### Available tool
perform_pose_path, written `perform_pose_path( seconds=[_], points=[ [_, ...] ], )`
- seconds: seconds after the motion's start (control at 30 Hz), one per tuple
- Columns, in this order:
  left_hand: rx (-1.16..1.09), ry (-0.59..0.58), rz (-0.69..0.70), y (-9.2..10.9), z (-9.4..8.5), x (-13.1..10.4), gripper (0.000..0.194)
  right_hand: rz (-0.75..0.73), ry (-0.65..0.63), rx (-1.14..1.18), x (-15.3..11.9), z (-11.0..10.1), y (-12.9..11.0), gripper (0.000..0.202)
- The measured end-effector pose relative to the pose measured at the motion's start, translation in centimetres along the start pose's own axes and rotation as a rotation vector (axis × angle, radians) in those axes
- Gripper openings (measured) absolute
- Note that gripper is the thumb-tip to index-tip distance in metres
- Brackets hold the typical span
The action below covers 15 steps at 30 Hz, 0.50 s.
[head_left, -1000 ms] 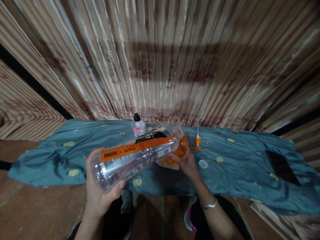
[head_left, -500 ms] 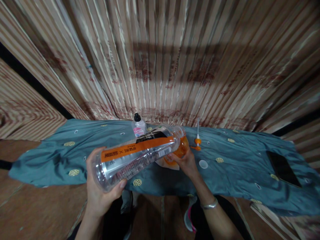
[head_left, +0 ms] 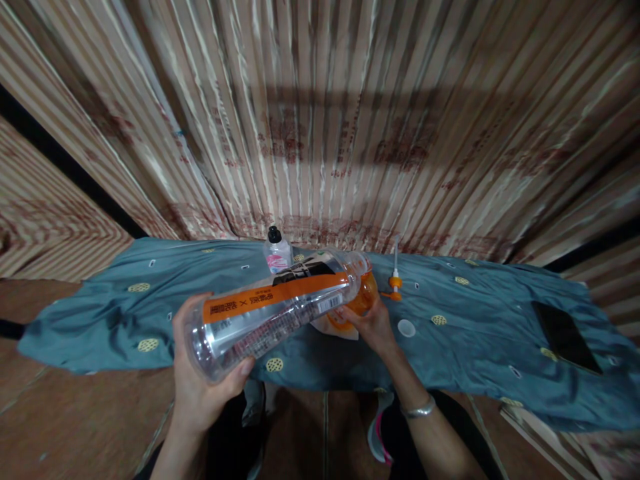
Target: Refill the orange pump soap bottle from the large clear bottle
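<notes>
My left hand (head_left: pixel 203 383) is wrapped round the base of a large clear plastic bottle (head_left: pixel 280 310) with an orange and silver label. The bottle lies tilted in the air, its neck pointing right, at the mouth of an orange bottle (head_left: pixel 367 293). My right hand (head_left: pixel 373 325) grips that orange bottle, hiding part of it; whether the two mouths touch I cannot tell. Beneath the clear bottle shows a white and orange piece (head_left: pixel 336 329), partly covered. To the right of the orange bottle lies an orange pump head (head_left: pixel 395 283) with a white tube, and near my right wrist a small white cap (head_left: pixel 407 328).
Behind the clear bottle stands a small bottle (head_left: pixel 278 252) with a black cap and pink label. A dark phone (head_left: pixel 566 337) lies at the right on the teal cloth (head_left: pixel 475 360). Striped curtains (head_left: pixel 340 133) hang close behind the cloth-covered surface.
</notes>
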<state>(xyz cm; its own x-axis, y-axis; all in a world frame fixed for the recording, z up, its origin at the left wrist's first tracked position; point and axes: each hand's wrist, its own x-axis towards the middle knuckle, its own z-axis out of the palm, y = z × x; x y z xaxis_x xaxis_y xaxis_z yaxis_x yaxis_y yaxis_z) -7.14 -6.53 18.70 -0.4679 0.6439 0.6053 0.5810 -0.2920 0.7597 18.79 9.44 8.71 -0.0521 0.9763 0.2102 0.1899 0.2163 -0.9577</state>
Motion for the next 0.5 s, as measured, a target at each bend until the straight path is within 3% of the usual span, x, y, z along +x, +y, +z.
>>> perform_pose_path(
  seconds=[0.5],
  points=[
    [0.030, -0.008, 0.097, -0.22, 0.16, 0.07, 0.074, -0.011, 0.007, 0.005, -0.08, 0.02, 0.04, 0.076]
  ],
)
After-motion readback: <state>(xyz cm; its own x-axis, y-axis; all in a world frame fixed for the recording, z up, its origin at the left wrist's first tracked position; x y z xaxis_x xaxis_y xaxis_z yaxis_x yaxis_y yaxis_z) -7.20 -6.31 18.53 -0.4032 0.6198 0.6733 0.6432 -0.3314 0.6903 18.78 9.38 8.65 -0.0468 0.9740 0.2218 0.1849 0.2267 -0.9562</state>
